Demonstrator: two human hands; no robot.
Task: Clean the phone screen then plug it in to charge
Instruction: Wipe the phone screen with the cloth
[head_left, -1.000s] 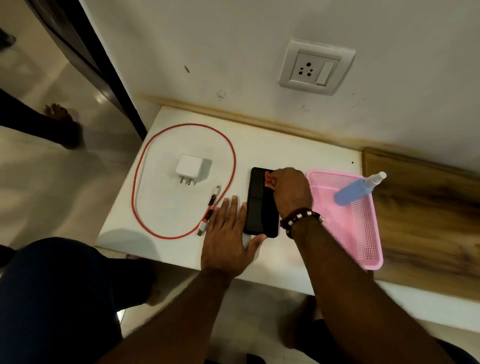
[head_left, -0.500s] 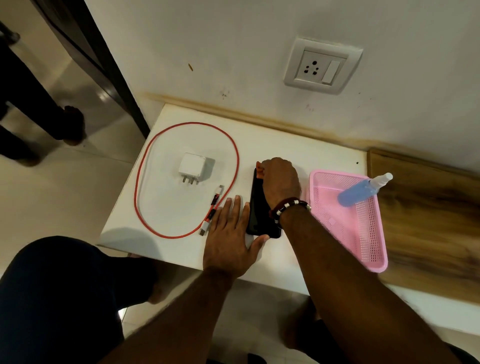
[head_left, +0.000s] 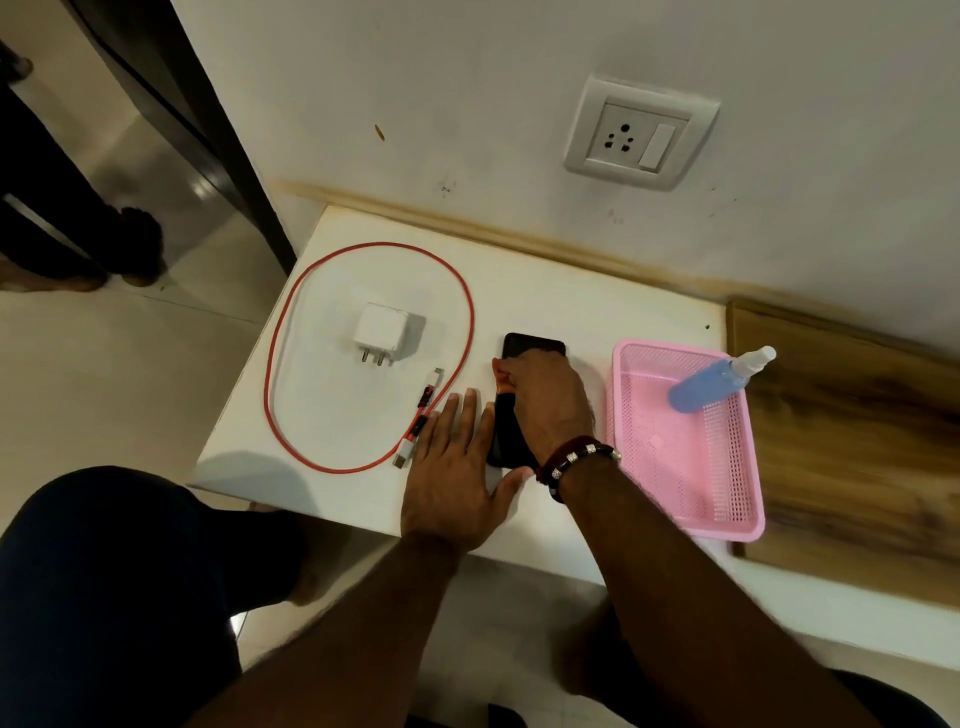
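A black phone (head_left: 531, 345) lies flat on the white table (head_left: 571, 291), its long side pointing away from me. My right hand (head_left: 545, 400) covers the middle of the screen and pinches a small orange cloth (head_left: 501, 382) against it. My left hand (head_left: 457, 467) lies flat on the table just left of the phone, fingers straight, thumb at the phone's near end. A red charging cable (head_left: 470, 317) forms a loop at the left, with the white charger plug (head_left: 382, 330) inside it. A white wall socket (head_left: 641, 137) sits above the table.
A pink mesh basket (head_left: 685, 462) stands right of the phone, with a blue spray bottle (head_left: 711, 387) leaning on its far rim. A wooden board (head_left: 852, 441) lies further right. Another person's feet (head_left: 130, 249) stand on the floor at the left.
My right hand with the cloth slid left onto the phone's far end, then back toward me, uncovering that end. The left hand has stayed flat beside the phone.
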